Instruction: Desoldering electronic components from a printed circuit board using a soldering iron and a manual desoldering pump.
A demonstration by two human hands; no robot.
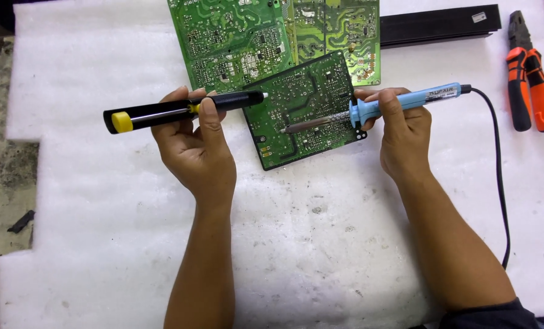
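My left hand [193,146] grips a black desoldering pump [180,109] with a yellow plunger end, held level, its white tip at the left edge of a small green circuit board [302,97]. My right hand [403,134] holds a blue-handled soldering iron [400,102]. Its metal tip lies across the small board, pointing left. The small board rests tilted on the white foam sheet [314,244], overlapping a larger green circuit board [235,36].
Orange-handled pliers [528,85] lie at the right edge. A flat black bar [439,24] lies at the top right. The iron's black cord [498,176] runs down the right side. A second large green board [339,30] sits at the top.
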